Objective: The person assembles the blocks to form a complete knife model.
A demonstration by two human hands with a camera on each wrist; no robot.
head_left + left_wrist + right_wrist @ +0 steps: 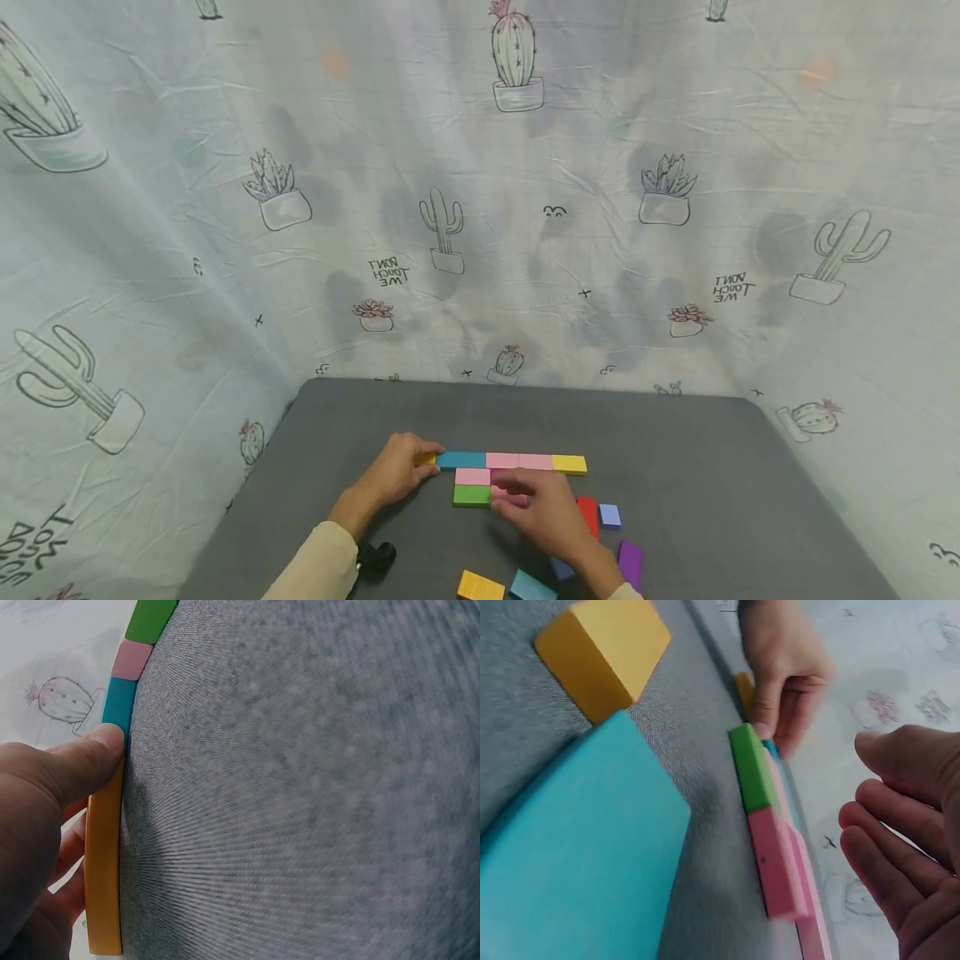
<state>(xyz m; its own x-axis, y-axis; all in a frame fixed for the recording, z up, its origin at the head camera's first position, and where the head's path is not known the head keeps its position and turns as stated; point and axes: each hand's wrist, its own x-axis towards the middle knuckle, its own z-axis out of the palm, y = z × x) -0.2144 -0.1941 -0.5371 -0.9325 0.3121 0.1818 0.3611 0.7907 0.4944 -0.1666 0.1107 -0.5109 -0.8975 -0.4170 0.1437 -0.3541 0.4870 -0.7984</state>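
My left hand point(397, 468) pinches the orange-yellow block point(105, 877) at the left end of a back row, its thumb near the joint with the teal block point(461, 461). Pink blocks point(502, 460) and a yellow block point(570, 465) continue that row to the right. In front of it lie a shorter pink block point(472, 477), a green block point(472, 497) and a pink block point(776, 862), laid against one another. Above these my right hand point(551, 510) hovers with its fingers loosely bent and nothing between them; it partly hides the blocks below.
Loose blocks lie nearer me: orange point(481, 586), teal point(532, 586), red point(588, 515), light blue point(610, 517), purple point(630, 564) and a dark blue one partly behind my right arm. A black object point(377, 557) sits by my left sleeve. Cactus-print cloth point(480, 208) surrounds the grey table point(675, 442).
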